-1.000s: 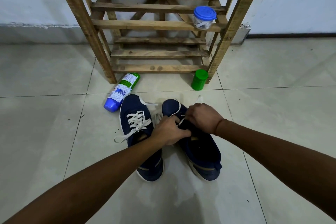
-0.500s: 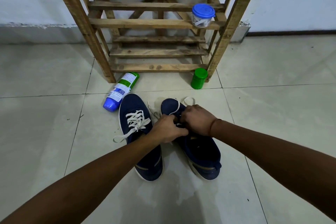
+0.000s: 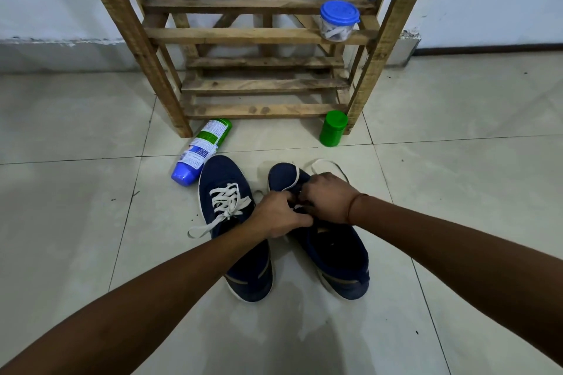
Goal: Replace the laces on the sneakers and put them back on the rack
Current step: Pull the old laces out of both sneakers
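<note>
Hands first: your left hand [image 3: 278, 215] and right hand [image 3: 327, 196] meet knuckle to knuckle over the eyelet area of the unlaced sneaker [image 3: 335, 253], both w/ fingers curled tight, pinching the white lace [image 3: 323, 162]. Fingertips are hidden under the knuckles, so the exact pinch pt can't be told. Lace loops out from the right hand over the toe & onto the floor tiles [image 3: 457, 192]. Laced sneaker [image 3: 224, 175] sits just beside it on your left, one lace end trailing out. Both sit on the floor in front of the wooden rack [image 3: 259, 36]. Spray bottle [image 3: 202, 148] lies near the laced toe; its label print is too small to read. Green container [image 3: 333, 128] stands by the rack leg; blue-lidded jar [image 3: 338, 21] sits on a slat.
</note>
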